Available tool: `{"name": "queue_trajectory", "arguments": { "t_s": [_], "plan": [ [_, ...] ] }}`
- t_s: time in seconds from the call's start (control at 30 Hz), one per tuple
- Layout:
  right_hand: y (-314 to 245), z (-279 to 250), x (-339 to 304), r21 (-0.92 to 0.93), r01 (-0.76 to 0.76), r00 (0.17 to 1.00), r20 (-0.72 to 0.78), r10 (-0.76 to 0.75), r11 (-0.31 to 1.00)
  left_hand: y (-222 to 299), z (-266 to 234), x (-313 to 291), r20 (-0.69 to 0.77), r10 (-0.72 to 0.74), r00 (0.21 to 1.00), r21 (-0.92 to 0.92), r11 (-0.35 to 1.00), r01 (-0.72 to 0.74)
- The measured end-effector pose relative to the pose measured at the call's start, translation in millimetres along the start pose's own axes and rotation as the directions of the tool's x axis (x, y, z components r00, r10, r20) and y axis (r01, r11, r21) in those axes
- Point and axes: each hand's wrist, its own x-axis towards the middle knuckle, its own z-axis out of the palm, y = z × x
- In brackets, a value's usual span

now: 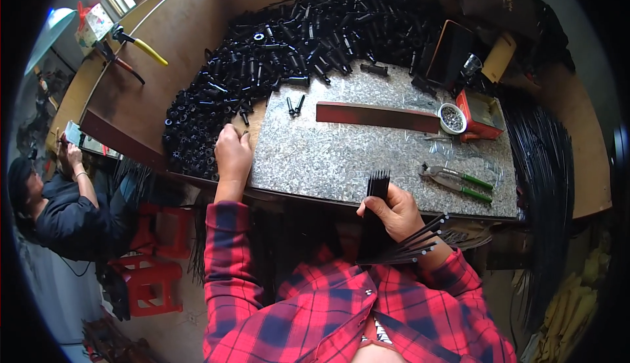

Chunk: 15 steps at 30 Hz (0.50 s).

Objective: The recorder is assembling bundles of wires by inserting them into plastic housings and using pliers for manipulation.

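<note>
My right hand (397,215) is closed round a bundle of thin black rods (378,189) at the front edge of the speckled stone slab (295,159). The rods' upper ends stand close together above the thumb. Other rod ends (423,239) with pale tips fan out beside the wrist. My left hand (233,156) is closed at the slab's left edge, next to a heap of small black tubular parts (289,48). Its curled fingers hide whatever they hold, if anything. Two small black pieces (295,106) lie on the slab beyond it.
A dark red flat bar (377,117) crosses the slab. Beside it stand a white cup of small metal bits (452,119) and a red box (481,115). Green-handled pliers (456,182) lie at right, near long black rods (541,159). Another person (72,205) works at far left.
</note>
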Motion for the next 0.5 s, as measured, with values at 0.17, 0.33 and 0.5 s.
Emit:
{"name": "queue_trajectory", "arguments": {
  "t_s": [0.17, 0.33, 0.5],
  "plan": [
    [-1, -2, 2, -0.076, 0.056, 0.998, 0.003, -0.056, 0.996, 67, -60, -20, 0.437, -0.021, 0.899, -0.865, -0.285, 0.413],
    [-2, 0, 0, -0.096, 0.033, 0.999, 0.021, -0.031, 0.995, 113, -75, -49, 0.536, 0.207, 0.819, -0.641, -0.531, 0.554],
    [-4, 3, -2, -0.037, 0.007, 0.999, 0.033, -0.006, 0.999, 137, -72, -65, 0.553, 0.280, 0.785, -0.582, -0.545, 0.604]
  ]
}}
